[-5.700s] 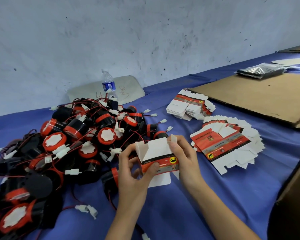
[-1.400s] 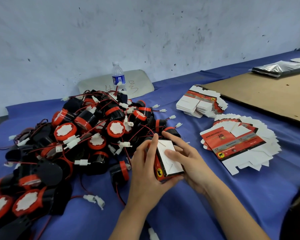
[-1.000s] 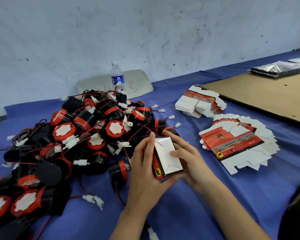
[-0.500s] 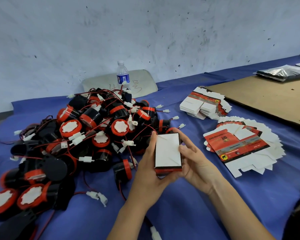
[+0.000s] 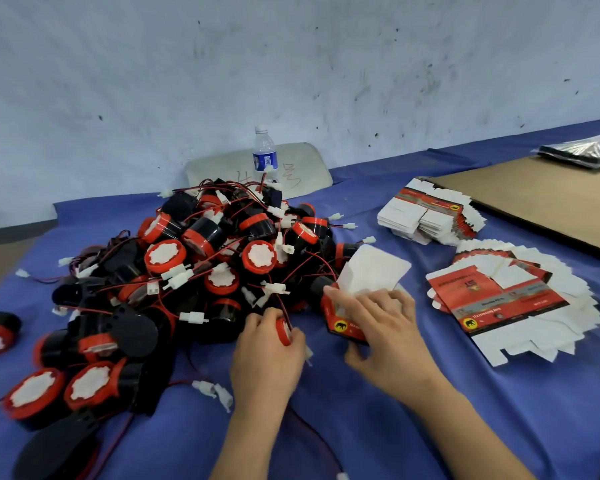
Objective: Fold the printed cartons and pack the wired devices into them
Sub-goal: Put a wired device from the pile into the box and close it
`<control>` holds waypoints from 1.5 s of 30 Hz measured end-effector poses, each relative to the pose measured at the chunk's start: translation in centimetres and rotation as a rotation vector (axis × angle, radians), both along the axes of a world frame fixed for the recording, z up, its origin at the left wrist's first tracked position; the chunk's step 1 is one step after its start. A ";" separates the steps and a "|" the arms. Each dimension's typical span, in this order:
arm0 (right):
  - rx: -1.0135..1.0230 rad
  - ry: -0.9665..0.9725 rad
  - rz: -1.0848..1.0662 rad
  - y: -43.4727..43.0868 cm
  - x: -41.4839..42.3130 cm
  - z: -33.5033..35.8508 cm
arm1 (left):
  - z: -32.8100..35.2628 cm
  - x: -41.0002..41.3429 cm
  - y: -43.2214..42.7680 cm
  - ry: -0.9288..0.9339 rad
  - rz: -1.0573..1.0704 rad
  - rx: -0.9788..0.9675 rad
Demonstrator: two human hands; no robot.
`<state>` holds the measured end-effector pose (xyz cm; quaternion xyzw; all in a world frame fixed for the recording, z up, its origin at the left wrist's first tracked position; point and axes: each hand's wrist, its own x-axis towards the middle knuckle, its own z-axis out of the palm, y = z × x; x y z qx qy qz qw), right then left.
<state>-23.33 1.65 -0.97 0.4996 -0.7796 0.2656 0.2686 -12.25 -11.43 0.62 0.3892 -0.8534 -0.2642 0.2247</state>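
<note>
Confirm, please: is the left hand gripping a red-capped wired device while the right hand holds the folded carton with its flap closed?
Not quite: the head view shows the white flap of the folded carton standing open, not closed. The left hand does grip a red-capped wired device, and the right hand does hold the carton.
</note>
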 end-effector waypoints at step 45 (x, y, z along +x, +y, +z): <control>-0.664 -0.210 0.332 0.2 2.9 1.2 | -1.3 -1.5 4.5 0.830 -0.306 -0.341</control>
